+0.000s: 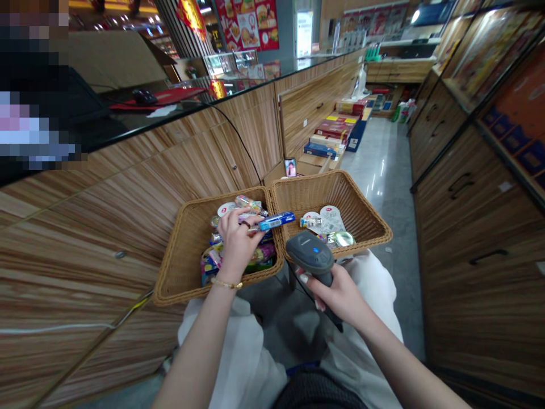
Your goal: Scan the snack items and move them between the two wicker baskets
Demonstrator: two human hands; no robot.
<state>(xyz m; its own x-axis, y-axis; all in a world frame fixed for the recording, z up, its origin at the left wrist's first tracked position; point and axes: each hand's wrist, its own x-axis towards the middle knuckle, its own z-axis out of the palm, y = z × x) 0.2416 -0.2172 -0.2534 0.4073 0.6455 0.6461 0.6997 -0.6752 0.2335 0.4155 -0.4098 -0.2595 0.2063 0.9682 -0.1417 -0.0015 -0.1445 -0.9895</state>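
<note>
My left hand (pixel 237 243) is shut on a blue packaged item (pixel 276 221), holding it over the left of two joined wicker baskets. That left basket (pixel 176 272) is heaped with several colourful small packets. In my right hand (pixel 338 295) is a grey handheld barcode scanner (pixel 310 255), its head pointing up and towards the blue item, a short gap between them. The right wicker basket (pixel 340 190) holds a few packets, round paper-backed items and a round metallic tin (pixel 344 238). A gold bracelet circles my left wrist.
Wood-panelled cabinets line both sides of a narrow tiled aisle. A black cable (pixel 238 136) hangs down from the glass counter (pixel 170 111) behind the baskets. Stacked boxes (pixel 332 133) stand farther along the aisle. A person's blurred shape sits at the far left.
</note>
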